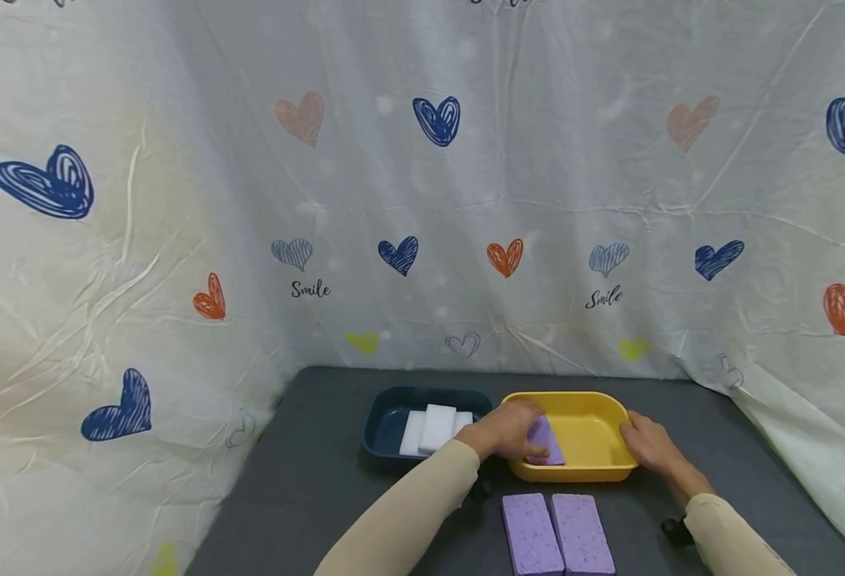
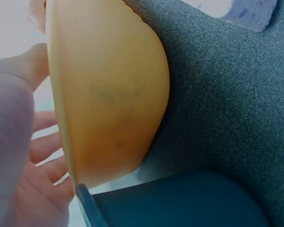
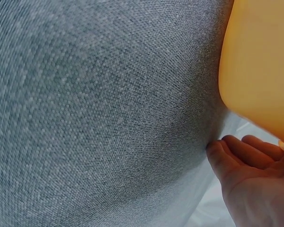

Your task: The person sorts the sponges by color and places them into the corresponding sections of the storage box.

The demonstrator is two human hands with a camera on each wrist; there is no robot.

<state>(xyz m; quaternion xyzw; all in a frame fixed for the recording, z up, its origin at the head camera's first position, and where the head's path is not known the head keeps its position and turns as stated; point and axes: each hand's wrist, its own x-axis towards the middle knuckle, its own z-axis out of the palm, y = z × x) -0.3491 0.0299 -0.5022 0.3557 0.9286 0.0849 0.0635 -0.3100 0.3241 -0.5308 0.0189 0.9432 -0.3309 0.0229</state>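
Observation:
My left hand [image 1: 509, 430] reaches over the left end of a yellow tray [image 1: 595, 474] and holds a purple sponge [image 1: 546, 440] inside it. Thumb and fingers span the sponge, and the hand covers part of it. In the left wrist view, the fingers show beyond the rim of the tray, whose side wall fills the middle. At the tray's opposite end, my right hand [image 1: 650, 442] grips the rim. The right wrist view shows that hand's fingers [image 3: 248, 153] low beside the tray's outer wall. Two more purple speckled sponges [image 1: 532, 534] lie side by side in front of the tray.
A dark blue tray [image 1: 375, 436] stands left of the yellow one, with several white sponges [image 1: 437, 430] in it. Both trays are on a dark grey cloth-covered table [image 1: 300, 480]. A pale curtain printed with hearts [image 1: 422, 320] hangs behind and at the sides.

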